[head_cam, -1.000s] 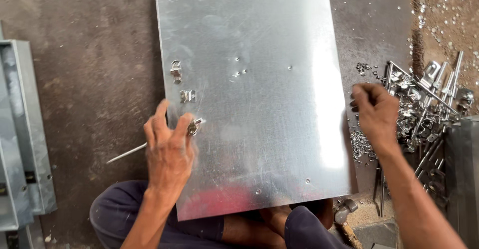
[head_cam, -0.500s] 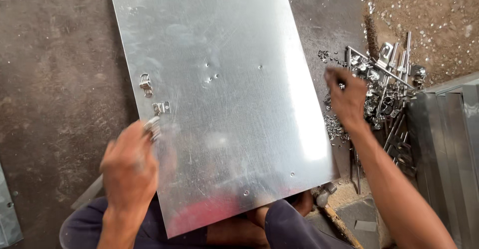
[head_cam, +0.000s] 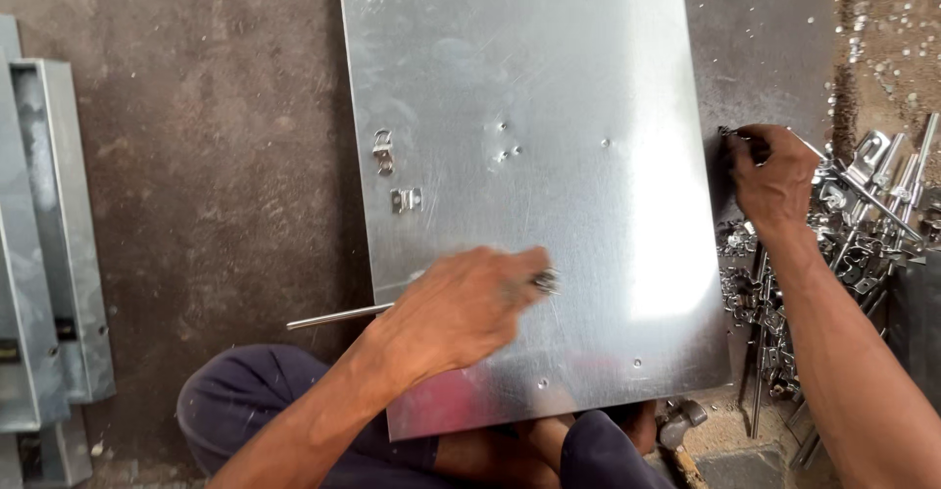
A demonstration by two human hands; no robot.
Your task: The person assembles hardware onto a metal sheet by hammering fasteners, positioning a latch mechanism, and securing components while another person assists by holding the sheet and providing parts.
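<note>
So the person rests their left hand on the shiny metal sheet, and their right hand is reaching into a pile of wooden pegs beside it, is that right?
Not quite. The head view shows the right hand at a pile of metal parts, shiny brackets and rods, not wooden pegs. The rest holds: the left hand, blurred, lies on the shiny metal sheet, and the pile sits beside it.

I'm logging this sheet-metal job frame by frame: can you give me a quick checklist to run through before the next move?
1. Metal sheet lying flat on the floor: ok.
2. Left hand holding the thin metal rod: ok, though blurred.
3. Rod tip position on the sheet: cannot tell, hidden by the hand.
4. Right hand at the hardware pile, holding a small piece: ok.
5. Two small brackets sit on the sheet: ok.
</note>
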